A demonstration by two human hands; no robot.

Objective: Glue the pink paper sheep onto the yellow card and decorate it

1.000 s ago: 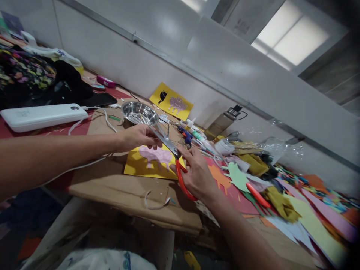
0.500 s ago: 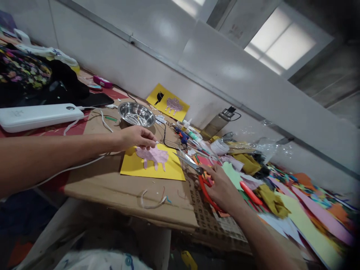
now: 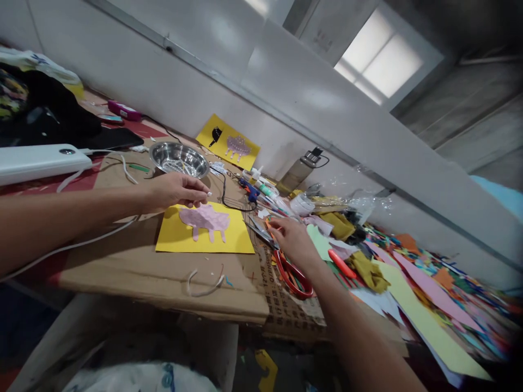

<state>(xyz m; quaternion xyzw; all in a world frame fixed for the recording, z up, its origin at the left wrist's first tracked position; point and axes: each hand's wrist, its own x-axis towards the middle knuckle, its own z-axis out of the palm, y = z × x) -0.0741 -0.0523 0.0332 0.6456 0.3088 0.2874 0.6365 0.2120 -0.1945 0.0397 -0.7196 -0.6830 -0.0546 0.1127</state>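
Note:
My left hand (image 3: pixel 175 190) pinches a tiny white piece (image 3: pixel 209 193) between thumb and forefinger, just above the yellow card (image 3: pixel 171 239) that carries a pink cut-out shape (image 3: pixel 204 218). To the right of the card, my right hand (image 3: pixel 292 239) hovers low over red-handled scissors (image 3: pixel 292 276) lying on the cardboard (image 3: pixel 134 272). The handle loops lie free under my wrist, and my fingers are loosely spread towards the blades.
A steel bowl (image 3: pixel 180 158) stands behind the card, a white power bank (image 3: pixel 41 160) with its cable at the left. A metal bottle (image 3: pixel 300 171), glue tubes and a second yellow card (image 3: pixel 226 142) sit by the wall. Paper scraps (image 3: pixel 425 305) and another red-handled tool (image 3: pixel 341 264) lie at the right.
My right hand carried the scissors from over the yellow card to the right and laid them on the cardboard. My left hand kept its pinch near the card's top edge.

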